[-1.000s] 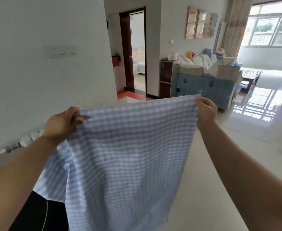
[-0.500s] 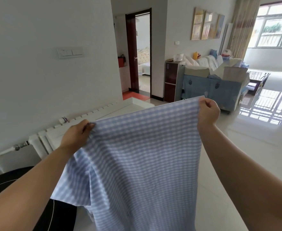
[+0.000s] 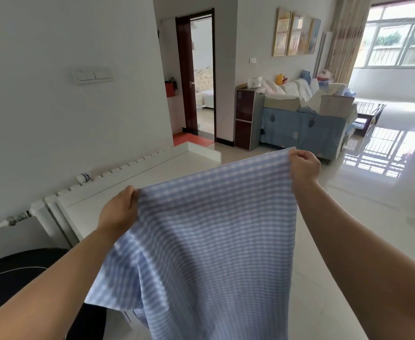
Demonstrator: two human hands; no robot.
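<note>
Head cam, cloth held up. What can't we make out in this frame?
Head view only:
- Checked cloth: lower edge cut off by the frame's bottom; garment or plain sheet, cannot tell.
- Left hand and right hand: fingertips tucked out of sight at the cloth's top corners.
- Black object: covered by the left forearm and frame edge; unidentifiable.
- Small bottle: label too small to read.

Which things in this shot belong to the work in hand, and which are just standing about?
In use: blue checked cloth, pinched at its top corners by left hand and right hand.
Standing about: radiator, white counter, sofa, brown cabinet, light switch.
</note>
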